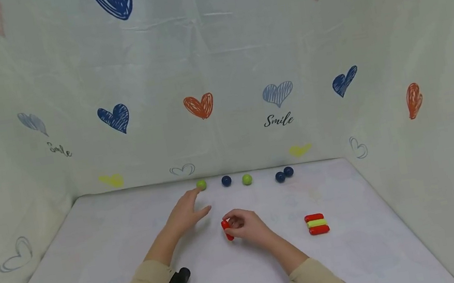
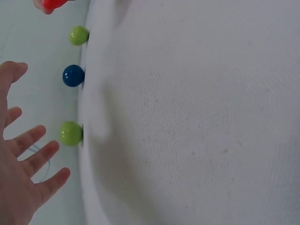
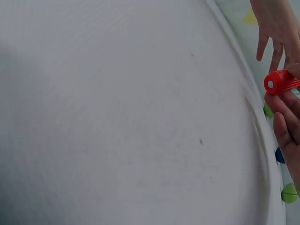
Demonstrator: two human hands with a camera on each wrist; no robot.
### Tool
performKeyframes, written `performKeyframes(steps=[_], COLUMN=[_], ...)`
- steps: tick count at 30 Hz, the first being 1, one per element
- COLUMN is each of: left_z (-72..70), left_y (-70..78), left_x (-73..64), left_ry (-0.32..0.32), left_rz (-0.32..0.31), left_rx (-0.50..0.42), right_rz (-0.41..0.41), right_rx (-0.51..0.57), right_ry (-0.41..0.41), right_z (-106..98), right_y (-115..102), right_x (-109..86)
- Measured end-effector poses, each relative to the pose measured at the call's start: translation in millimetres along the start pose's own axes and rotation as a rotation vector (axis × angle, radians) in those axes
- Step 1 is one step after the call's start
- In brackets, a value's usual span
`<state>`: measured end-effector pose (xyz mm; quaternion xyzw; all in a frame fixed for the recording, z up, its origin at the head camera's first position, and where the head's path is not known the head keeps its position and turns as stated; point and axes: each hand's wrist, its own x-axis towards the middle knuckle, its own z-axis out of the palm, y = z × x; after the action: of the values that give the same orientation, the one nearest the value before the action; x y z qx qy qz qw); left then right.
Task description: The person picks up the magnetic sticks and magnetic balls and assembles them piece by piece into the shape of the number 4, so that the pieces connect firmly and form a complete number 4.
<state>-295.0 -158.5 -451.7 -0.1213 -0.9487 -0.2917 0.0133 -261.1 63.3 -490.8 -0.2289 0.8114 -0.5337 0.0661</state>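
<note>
My right hand [image 1: 246, 226] pinches a short, rounded red piece [image 1: 227, 230] between thumb and fingers, held tilted upright over the table's middle. In the right wrist view this red piece [image 3: 277, 83] shows a ridged side and a pale dot on its end. My left hand [image 1: 185, 212] reaches toward the back with fingers spread and holds nothing. Its fingertips come right up to the leftmost green ball [image 1: 201, 185]; in the left wrist view the same green ball [image 2: 71, 133] sits just beyond the spread fingers [image 2: 42, 152].
Along the table's back edge stand a blue ball [image 1: 226, 181], another green ball [image 1: 247, 179] and two dark blue balls [image 1: 280, 177] close together. To the right lie two red pieces [image 1: 319, 230] with a yellow-green piece [image 1: 316, 223] between them. A heart-printed cloth [image 1: 233, 62] hangs behind.
</note>
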Motion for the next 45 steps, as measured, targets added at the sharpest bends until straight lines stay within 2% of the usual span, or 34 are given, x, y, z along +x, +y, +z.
performKeyframes(steps=[4,9,19,26,32,38,45], left_z=[2.7,6.7,12.6,16.4,23.1,26.3,26.5], left_y=[-4.6,-9.4,-9.8,-12.7,-21.0,-22.7,-26.6], left_x=[7.2,17.4,36.4,49.2,54.6,56.0,59.2], left_ry=[0.013,0.037,0.098,0.18,0.196,0.216,0.219], left_rz=[-0.014,-0.076,-0.137,-0.179,-0.236,-0.247,-0.245], left_rx=[-0.061,-0.222,-0.343,-0.477,-0.519,-0.535,-0.522], right_rz=[0.03,0.053,0.107,0.123,0.164,0.141,0.156], right_rx=[0.066,0.127,0.226,0.251,0.231,0.114,-0.003], right_ry=[0.041,0.089,0.167,0.21,0.223,0.231,0.232], right_z=[7.5,14.3,18.1,17.4,20.5,23.5,25.5], right_y=[2.9,6.4,14.7,20.2,20.9,20.3,20.8], right_x=[7.4,15.4,23.4,24.0,23.2,24.1,28.7])
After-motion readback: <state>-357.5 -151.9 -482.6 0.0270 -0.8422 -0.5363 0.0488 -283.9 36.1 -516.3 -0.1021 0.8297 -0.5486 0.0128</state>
